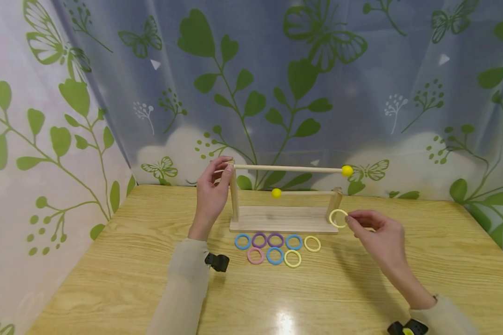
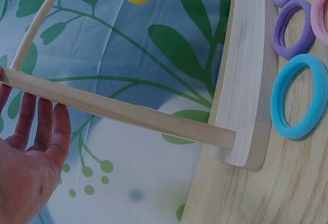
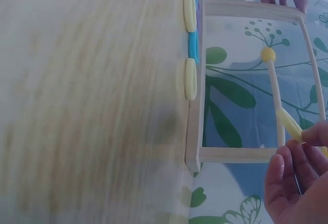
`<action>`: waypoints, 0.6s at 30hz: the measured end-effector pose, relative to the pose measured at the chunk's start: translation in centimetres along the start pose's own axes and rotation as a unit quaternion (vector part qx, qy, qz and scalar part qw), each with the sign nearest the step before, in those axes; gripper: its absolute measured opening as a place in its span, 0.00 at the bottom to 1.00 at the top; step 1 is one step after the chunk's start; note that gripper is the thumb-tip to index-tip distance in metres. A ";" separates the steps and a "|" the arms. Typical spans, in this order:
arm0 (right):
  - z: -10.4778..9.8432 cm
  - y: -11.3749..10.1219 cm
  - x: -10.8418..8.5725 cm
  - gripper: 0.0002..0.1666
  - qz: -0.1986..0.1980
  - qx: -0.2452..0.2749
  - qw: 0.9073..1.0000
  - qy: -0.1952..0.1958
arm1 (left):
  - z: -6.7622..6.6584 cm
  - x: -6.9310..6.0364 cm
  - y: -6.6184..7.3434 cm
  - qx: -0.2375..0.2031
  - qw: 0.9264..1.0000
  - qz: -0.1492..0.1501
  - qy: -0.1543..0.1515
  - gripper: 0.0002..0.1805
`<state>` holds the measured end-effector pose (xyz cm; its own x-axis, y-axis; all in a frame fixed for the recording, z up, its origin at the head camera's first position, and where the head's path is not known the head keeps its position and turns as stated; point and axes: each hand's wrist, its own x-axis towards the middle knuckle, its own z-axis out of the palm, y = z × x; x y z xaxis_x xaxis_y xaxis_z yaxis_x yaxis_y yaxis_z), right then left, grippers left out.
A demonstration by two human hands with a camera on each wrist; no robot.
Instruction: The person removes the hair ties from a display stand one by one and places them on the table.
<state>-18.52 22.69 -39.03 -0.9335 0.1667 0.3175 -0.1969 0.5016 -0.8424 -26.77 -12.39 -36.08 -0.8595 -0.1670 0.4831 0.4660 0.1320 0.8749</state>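
My left hand [image 1: 214, 186] grips the top of the left post [image 2: 128, 110] of a wooden rack [image 1: 285, 225], thumb in front and fingers behind. From that post a long upper rod [image 1: 289, 168] runs right to a yellow ball end [image 1: 347, 170]. A lower rod [image 1: 308, 192] comes from the short right post [image 1: 334, 204] and ends leftward in another yellow ball [image 1: 276, 193]. Near the right post, my right hand [image 1: 379, 235] pinches a yellow hair tie [image 1: 338, 218] between thumb and fingers. In the right wrist view, this hair tie [image 3: 290, 125] appears beside the lower rod.
In front of the base, two rows of hair ties lie flat on the wooden table [image 1: 121, 260]: blue [image 1: 242, 241], purple [image 1: 275, 240], pink [image 1: 255, 256] and yellow [image 1: 292, 258]. Behind the table hangs a curtain [image 1: 251, 93] with leaves and butterflies.
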 end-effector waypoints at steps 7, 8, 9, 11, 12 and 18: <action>0.5 0.2 -0.4 0.16 0.033 0.015 0.999 -0.034 | 0.0 0.1 -0.2 0.004 1.000 0.003 0.001 0.14; 0.6 0.3 -0.4 0.16 0.041 0.020 0.998 -0.039 | 0.0 0.1 -0.2 0.003 1.000 0.005 0.002 0.14; 0.6 0.3 -0.5 0.16 0.050 0.026 0.997 -0.044 | 0.0 0.1 -0.1 0.002 1.000 0.006 0.002 0.14; 0.8 0.3 -0.5 0.18 0.068 0.042 0.995 -0.054 | 0.0 0.1 -0.1 0.001 1.000 0.007 0.002 0.14; 0.8 0.3 -0.5 0.19 0.076 0.047 0.994 -0.060 | 0.0 0.1 -0.1 0.000 1.000 0.007 0.002 0.14; 0.9 0.6 -0.6 0.20 0.095 0.059 0.991 -0.080 | 0.0 0.0 -0.1 0.002 1.000 0.001 0.001 0.15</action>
<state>-18.33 22.15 -40.09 -0.9907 0.1077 0.0833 -0.0377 0.3706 -0.9280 -26.85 -12.40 -36.15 -0.8583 -0.1696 0.4844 0.4663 0.1366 0.8740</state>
